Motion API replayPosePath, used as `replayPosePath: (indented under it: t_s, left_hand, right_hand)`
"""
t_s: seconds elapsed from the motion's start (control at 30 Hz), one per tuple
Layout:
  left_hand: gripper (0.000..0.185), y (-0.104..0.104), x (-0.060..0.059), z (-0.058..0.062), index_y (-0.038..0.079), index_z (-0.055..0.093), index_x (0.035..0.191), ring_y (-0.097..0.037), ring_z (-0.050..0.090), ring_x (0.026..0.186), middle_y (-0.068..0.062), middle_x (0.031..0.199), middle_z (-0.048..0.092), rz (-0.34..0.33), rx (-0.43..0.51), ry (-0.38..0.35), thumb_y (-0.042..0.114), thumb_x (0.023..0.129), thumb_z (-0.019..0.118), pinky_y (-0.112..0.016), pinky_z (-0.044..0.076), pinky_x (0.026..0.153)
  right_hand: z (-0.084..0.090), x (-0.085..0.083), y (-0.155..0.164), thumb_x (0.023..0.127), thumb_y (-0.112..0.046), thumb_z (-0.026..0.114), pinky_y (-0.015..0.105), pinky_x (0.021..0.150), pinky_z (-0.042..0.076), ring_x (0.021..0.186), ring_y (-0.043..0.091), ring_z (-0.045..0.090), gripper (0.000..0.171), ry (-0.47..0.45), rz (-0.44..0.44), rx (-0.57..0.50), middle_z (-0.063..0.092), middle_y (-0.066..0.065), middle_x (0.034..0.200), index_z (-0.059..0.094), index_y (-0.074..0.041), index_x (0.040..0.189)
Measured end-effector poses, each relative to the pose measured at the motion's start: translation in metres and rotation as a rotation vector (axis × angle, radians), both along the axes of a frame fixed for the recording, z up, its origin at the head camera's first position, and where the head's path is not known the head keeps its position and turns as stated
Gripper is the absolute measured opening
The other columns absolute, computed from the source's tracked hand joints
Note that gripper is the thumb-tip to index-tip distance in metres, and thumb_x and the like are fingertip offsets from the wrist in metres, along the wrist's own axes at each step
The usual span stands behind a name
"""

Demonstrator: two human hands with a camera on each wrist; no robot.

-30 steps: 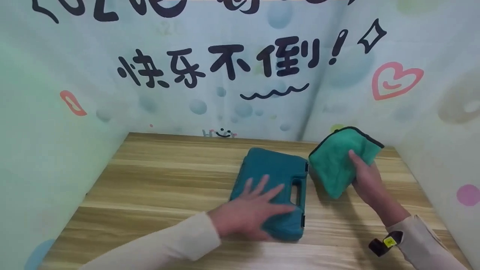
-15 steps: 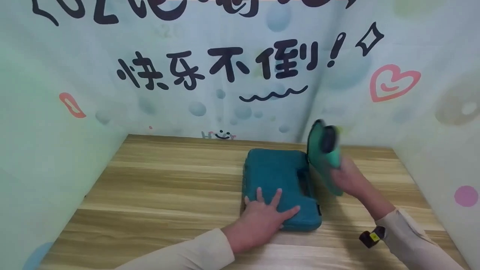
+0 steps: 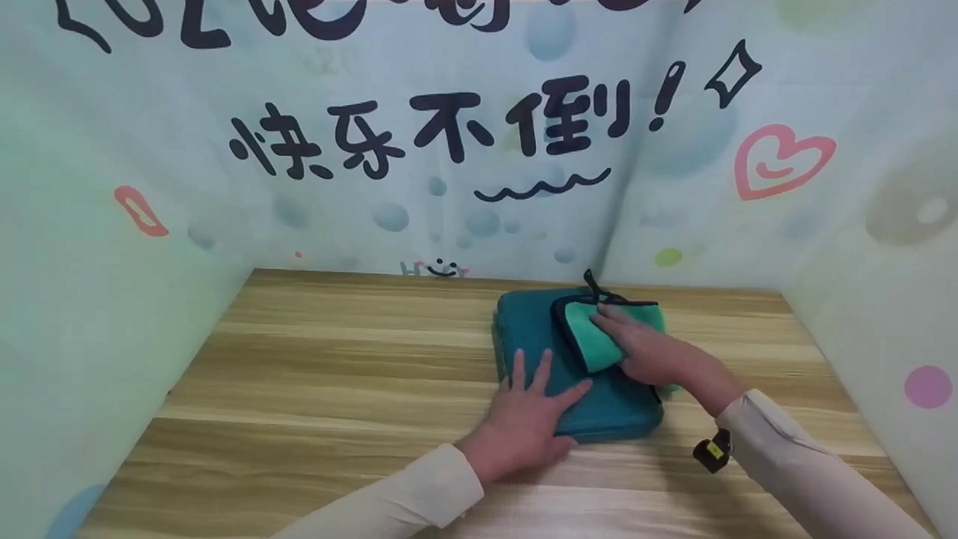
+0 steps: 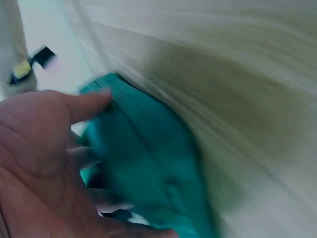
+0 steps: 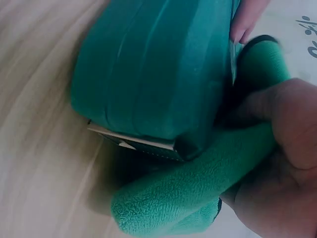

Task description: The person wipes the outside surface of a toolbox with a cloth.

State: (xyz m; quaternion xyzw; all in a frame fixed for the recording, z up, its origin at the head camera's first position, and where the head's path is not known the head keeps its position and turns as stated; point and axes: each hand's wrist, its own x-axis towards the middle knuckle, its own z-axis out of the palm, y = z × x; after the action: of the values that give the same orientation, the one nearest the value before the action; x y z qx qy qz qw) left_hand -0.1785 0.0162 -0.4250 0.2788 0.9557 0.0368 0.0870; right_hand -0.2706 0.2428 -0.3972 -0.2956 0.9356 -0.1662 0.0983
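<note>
- While the case [image 3: 557,359] lies flat on the table [image 3: 322,374], right of centre toward the far wall, I see my left hand [image 3: 528,415] pressing its near left part with fingers straight and spread.
- My right hand [image 3: 647,352] presses the cloth [image 3: 591,340] onto the case's right side; fingers lie over it, and in the right wrist view they curl round its folds.
- The cloth's edge hangs off the case's right side.

The left hand [image 4: 44,163] lies flat, fingers spread, on the teal case [image 4: 148,163] — the picture is blurred — beside it is the wooden table [image 4: 237,89].
</note>
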Motion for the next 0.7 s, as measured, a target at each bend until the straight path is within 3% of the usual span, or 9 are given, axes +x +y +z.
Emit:
replayPosePath:
  t_s: [0.07,0.17,0.27,0.33,0.37,0.47,0.57,0.7]
  left_hand:
    - [0.074,-0.005,-0.003,-0.001,0.045,0.022,0.161,-0.055,0.004,0.146,-0.018,0.167,0.010,-0.018,0.032,-0.019,0.055,0.098,0.061,-0.058,0.032,0.110]
    - [0.074,-0.009,-0.006,-0.002,0.045,0.021,0.161,-0.055,0.002,0.146,-0.020,0.167,0.009,-0.055,0.039,-0.022,0.055,0.098,0.060,-0.058,0.031,0.110]
    - [0.075,-0.013,-0.007,-0.002,0.045,0.020,0.161,-0.055,0.001,0.146,-0.019,0.167,0.009,-0.075,0.040,-0.018,0.055,0.099,0.060,-0.059,0.031,0.110]
    - [0.075,-0.016,-0.007,-0.003,0.045,0.020,0.161,-0.054,0.000,0.147,-0.019,0.167,0.008,-0.089,0.045,-0.025,0.054,0.099,0.060,-0.058,0.030,0.111]
    - [0.075,-0.018,-0.007,-0.003,0.044,0.020,0.161,-0.054,0.000,0.147,-0.019,0.167,0.008,-0.093,0.049,-0.032,0.053,0.099,0.060,-0.058,0.029,0.112]
    - [0.074,-0.024,-0.009,-0.003,0.043,0.021,0.161,-0.052,-0.001,0.148,-0.018,0.167,0.008,-0.112,0.062,-0.047,0.052,0.099,0.060,-0.057,0.026,0.113]
    - [0.074,-0.028,-0.011,-0.004,0.044,0.020,0.161,-0.050,-0.003,0.148,-0.017,0.168,0.007,-0.122,0.074,-0.058,0.052,0.100,0.060,-0.058,0.024,0.114]
    - [0.075,-0.031,-0.012,-0.006,0.045,0.018,0.161,-0.051,-0.005,0.148,-0.016,0.168,0.005,-0.124,0.079,-0.066,0.054,0.099,0.059,-0.059,0.024,0.113]
  right_hand:
    - [0.004,-0.003,0.003,0.088,0.015,0.043,0.062,0.109,0.030,0.141,0.052,0.030,0.065,-0.024,-0.011,-0.003,0.026,0.034,0.157,0.030,0.013,0.152]
    - [0.011,-0.012,0.006,0.087,0.016,0.040,0.062,0.105,0.036,0.130,0.048,0.045,0.060,-0.014,-0.090,-0.111,0.045,0.034,0.144,0.036,0.014,0.148]
    - [0.010,-0.023,0.005,0.089,0.015,0.040,0.059,0.097,0.042,0.111,0.042,0.054,0.052,0.081,-0.200,-0.238,0.057,0.031,0.123,0.043,0.014,0.141]
    - [0.005,-0.029,0.000,0.089,0.014,0.042,0.058,0.095,0.042,0.106,0.041,0.054,0.051,0.127,-0.243,-0.280,0.057,0.030,0.120,0.044,0.014,0.141]
    - [0.002,-0.031,-0.003,0.091,0.011,0.042,0.059,0.099,0.041,0.112,0.043,0.053,0.053,0.134,-0.256,-0.263,0.055,0.032,0.126,0.041,0.013,0.144]
    - [-0.009,-0.033,-0.014,0.093,0.001,0.047,0.063,0.110,0.028,0.138,0.049,0.035,0.062,0.075,-0.257,-0.141,0.034,0.035,0.151,0.034,0.008,0.153]
    - [-0.016,-0.035,-0.020,0.095,-0.008,0.053,0.067,0.112,0.016,0.147,0.053,0.009,0.068,-0.012,-0.241,-0.038,0.013,0.032,0.162,0.030,0.001,0.158]
    - [-0.020,-0.039,-0.018,0.091,-0.002,0.052,0.067,0.113,0.013,0.147,0.054,0.003,0.072,-0.016,-0.221,-0.053,0.010,0.031,0.163,0.026,0.004,0.158]
